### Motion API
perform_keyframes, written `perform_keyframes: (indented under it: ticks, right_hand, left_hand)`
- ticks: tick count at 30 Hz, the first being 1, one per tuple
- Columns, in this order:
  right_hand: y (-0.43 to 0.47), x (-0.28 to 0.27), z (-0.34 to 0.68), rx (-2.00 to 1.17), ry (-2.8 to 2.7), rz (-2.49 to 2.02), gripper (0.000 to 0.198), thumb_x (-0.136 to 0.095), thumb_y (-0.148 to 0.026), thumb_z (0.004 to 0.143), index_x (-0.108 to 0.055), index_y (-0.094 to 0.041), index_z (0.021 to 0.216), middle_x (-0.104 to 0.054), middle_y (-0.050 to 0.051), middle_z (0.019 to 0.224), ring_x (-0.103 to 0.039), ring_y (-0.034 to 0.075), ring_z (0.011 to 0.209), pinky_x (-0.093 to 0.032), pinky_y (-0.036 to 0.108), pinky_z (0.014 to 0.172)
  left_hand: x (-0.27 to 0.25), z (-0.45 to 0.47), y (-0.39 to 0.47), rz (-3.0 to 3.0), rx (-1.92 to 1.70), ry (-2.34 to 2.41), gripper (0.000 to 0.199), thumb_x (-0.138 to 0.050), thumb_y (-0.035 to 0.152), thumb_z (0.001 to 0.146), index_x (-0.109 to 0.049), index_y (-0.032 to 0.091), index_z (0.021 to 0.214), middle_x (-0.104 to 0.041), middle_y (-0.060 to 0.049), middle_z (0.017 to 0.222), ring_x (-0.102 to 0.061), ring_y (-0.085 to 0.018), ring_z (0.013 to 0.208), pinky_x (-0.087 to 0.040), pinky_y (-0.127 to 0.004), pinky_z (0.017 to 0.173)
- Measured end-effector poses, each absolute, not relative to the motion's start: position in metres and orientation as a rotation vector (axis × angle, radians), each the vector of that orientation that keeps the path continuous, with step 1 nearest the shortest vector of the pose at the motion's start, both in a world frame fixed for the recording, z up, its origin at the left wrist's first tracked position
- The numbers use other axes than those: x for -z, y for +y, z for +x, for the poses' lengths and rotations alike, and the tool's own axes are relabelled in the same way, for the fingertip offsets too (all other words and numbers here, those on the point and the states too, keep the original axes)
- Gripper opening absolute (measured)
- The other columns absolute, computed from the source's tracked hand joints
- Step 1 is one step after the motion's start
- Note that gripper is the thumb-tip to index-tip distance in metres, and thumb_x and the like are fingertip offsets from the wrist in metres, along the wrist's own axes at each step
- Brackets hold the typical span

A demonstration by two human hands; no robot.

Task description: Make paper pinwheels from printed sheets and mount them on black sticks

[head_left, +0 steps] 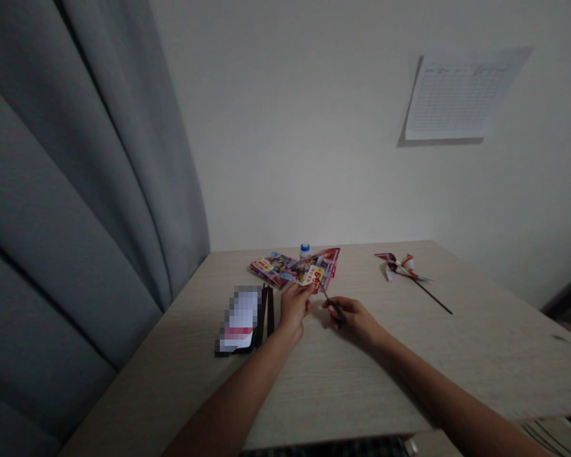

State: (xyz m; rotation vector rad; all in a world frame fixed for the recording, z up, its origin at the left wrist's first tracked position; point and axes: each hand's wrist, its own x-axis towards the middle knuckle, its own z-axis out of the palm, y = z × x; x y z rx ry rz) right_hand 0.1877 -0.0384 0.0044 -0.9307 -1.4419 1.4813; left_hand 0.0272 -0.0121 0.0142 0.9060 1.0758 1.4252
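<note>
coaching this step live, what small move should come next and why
Probably a short snip with the scissors: the right hand holds them with the blades reaching the lower part of the printed paper, and the left hand grips that paper close by. Whether the blades are open is too small to tell.

"What's at the frame's left?"
"A grey-blue fabric curtain (pixel 76 190), hanging in folds."
"Upper right?"
"A white rectangular printed paper sheet (pixel 457 98) on a pale, plain wall (pixel 290 127)."
"Lower, left of centre?"
"A black-edged rectangular phone (pixel 242 320), screen pixelated."
</note>
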Motion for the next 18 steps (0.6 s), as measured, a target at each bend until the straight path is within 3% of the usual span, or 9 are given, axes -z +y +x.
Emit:
perform_keyframes:
  ticks: [18]
  right_hand:
    - [-0.0390, -0.0070, 0.1869, -1.463, -1.460, -0.968, 0.053, -0.072, -0.063, 0.071, -0.065, -0.014, 0.089, -0.051, -0.004, 0.060, -0.044, 0.010, 0.053, -0.030, 0.025, 0.052]
  left_hand:
    - [-0.0175, 0.0285, -0.0137, 0.889, -1.443, 1.063, 0.041, -0.084, 0.044, 0.054, -0.062, 0.015, 0.073, -0.065, 0.001, 0.068, -0.041, -0.003, 0.041, -0.019, -0.016, 0.039]
